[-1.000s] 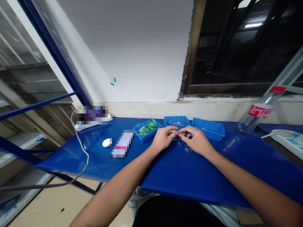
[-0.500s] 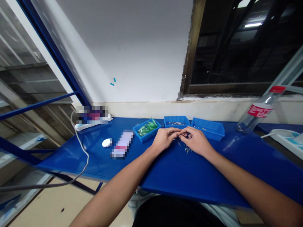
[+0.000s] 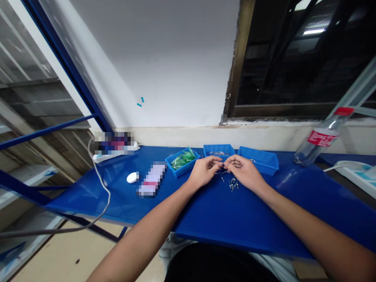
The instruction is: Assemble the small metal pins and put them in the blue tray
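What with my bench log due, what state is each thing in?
Left bin: open, holding green packets
Middle bin: open, holding metal pins
Right bin: open, mostly bare inside
Bottle: capped
Loose metal pins: lying clustered
Left hand: fingers curled, grip unclear
Right hand: fingers curled, grip unclear

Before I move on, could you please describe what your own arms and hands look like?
My left hand and right hand wear no gloves. My forearms show no sleeves, watch or bracelet. I cannot tell about rings at this size. Plain black cloth shows below, between my arms.
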### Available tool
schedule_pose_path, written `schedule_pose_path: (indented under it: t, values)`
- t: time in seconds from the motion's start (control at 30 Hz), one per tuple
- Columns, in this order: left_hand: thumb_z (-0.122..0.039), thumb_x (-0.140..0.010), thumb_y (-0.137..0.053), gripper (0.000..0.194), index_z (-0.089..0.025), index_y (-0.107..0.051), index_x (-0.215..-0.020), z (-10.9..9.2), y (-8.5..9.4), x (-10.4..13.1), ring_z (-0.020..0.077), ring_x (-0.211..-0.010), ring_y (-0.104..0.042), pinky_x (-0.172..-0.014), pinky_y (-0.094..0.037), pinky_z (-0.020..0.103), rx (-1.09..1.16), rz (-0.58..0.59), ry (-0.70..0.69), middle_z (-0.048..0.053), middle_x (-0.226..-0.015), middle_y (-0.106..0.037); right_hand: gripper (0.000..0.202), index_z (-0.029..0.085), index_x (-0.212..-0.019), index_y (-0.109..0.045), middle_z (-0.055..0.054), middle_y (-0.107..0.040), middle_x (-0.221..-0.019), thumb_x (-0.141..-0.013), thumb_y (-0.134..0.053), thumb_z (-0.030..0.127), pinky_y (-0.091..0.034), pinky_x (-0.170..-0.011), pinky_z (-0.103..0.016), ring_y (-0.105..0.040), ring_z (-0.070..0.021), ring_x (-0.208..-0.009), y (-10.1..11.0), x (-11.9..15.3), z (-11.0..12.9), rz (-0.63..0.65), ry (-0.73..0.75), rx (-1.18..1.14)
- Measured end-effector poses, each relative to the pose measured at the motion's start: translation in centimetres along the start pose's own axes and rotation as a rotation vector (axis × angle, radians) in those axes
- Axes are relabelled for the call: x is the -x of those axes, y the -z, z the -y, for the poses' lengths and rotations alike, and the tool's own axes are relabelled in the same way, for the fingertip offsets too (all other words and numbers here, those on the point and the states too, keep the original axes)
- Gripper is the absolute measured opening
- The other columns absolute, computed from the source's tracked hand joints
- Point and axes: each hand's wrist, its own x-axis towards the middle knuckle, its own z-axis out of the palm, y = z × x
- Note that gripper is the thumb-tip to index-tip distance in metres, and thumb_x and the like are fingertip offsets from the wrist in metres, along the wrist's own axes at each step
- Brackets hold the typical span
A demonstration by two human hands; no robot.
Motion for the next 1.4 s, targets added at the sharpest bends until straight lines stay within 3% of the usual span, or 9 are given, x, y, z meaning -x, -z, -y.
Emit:
schedule_pose_path:
  t: [0.17,0.3,0.57,0.7,0.83,0.97,1.07,1.2,1.4]
  values:
    - [-0.038,-0.094,-0.069,0.035,-0.014,-0.069,-0.12,0.0,0.2,-0.2,0.0207,-0.092,-0.076,-0.089,-0.06,0.033,0.077,-0.097,-0.017,0.01,-0.099,-0.079,0.03,0.022,-0.093,-0.075,-0.006,-0.077,-0.089,-0.093,-0.063,0.05,-0.054,-0.074,-0.036,-0.07,-0.0228,-0.079,0.2,0.2,-0.4,0.046,0.033,0.226]
    - [-0.034,-0.097,-0.065,0.033,-0.015,-0.066,-0.123,-0.1,0.2,-0.2,0.0204,-0.094,-0.076,-0.09,-0.06,0.034,0.117,-0.11,-0.031,0.01,-0.1,-0.078,0.033,0.022,-0.095,-0.075,-0.006,-0.076,-0.088,-0.093,-0.061,0.052,-0.054,-0.071,-0.035,-0.069,-0.0213,-0.076,0.2,-0.1,-0.9,0.093,-0.029,0.145]
    - [-0.034,-0.1,-0.059,0.032,-0.016,-0.065,-0.125,0.5,0.1,-0.3,0.0202,-0.093,-0.076,-0.089,-0.061,0.033,0.048,-0.132,-0.032,0.008,-0.096,-0.076,0.049,0.02,-0.107,-0.064,-0.008,-0.076,-0.086,-0.079,-0.077,0.058,-0.048,-0.052,-0.027,-0.069,-0.0191,-0.07,0.4,-1.8,-1.3,-0.055,-0.107,-0.125]
    - [-0.037,-0.1,-0.058,0.032,-0.017,-0.065,-0.125,0.6,0.1,-0.3,0.0205,-0.094,-0.076,-0.088,-0.06,0.033,0.022,-0.139,-0.032,0.007,-0.096,-0.077,0.042,0.023,-0.097,-0.054,-0.004,-0.075,-0.076,-0.085,-0.071,0.06,-0.047,-0.049,-0.027,-0.066,-0.0178,-0.058,0.5,-2.2,-1.3,-0.106,-0.061,0.014]
    - [-0.037,-0.1,-0.058,0.032,-0.018,-0.066,-0.125,0.0,0.3,-0.2,0.021,-0.095,-0.076,-0.088,-0.06,0.033,-0.015,-0.162,-0.022,0.008,-0.099,-0.078,0.024,0.024,-0.092,-0.062,-0.004,-0.074,-0.078,-0.095,-0.063,0.048,-0.054,-0.067,-0.035,-0.069,-0.0208,-0.068,0.5,-1.5,-0.9,0.038,0.148,0.4]
    - [-0.037,-0.101,-0.057,0.031,-0.018,-0.066,-0.124,-0.5,0.5,0.0,0.0208,-0.095,-0.076,-0.089,-0.06,0.032,-0.017,-0.186,-0.025,0.008,-0.101,-0.078,0.021,0.025,-0.111,-0.072,-0.009,-0.074,-0.117,-0.097,-0.063,0.038,-0.05,-0.102,-0.048,-0.065,-0.0292,-0.113,-0.1,-0.3,-0.1,0.281,0.449,0.587]
    - [-0.038,-0.102,-0.055,0.031,-0.019,-0.067,-0.124,-0.7,0.5,0.1,0.0208,-0.095,-0.076,-0.089,-0.06,0.033,-0.034,-0.194,-0.03,0.008,-0.102,-0.078,0.032,0.031,-0.129,-0.07,-0.008,-0.064,-0.141,-0.099,-0.061,0.039,-0.041,-0.113,-0.055,-0.049,-0.0323,-0.137,-0.8,0.3,0.6,0.449,0.523,0.648]
    - [-0.04,-0.102,-0.055,0.032,-0.02,-0.067,-0.124,-0.9,0.6,0.2,0.0215,-0.095,-0.076,-0.09,-0.06,0.033,-0.074,-0.185,-0.036,0.007,-0.101,-0.078,0.033,0.036,-0.133,-0.069,-0.006,-0.066,-0.139,-0.102,-0.057,0.035,-0.036,-0.118,-0.056,-0.051,-0.0296,-0.138,-1.5,0.6,0.9,0.556,0.544,0.643]
    - [-0.042,-0.102,-0.055,0.034,-0.02,-0.067,-0.125,-1.3,0.7,0.3,0.0222,-0.094,-0.076,-0.087,-0.06,0.033,-0.108,-0.174,-0.036,0.007,-0.1,-0.079,0.027,0.032,-0.119,-0.076,-0.007,-0.073,-0.122,-0.099,-0.059,0.025,-0.045,-0.11,-0.052,-0.063,-0.0279,-0.12,-1.9,0.2,0.1,0.497,0.573,0.635]
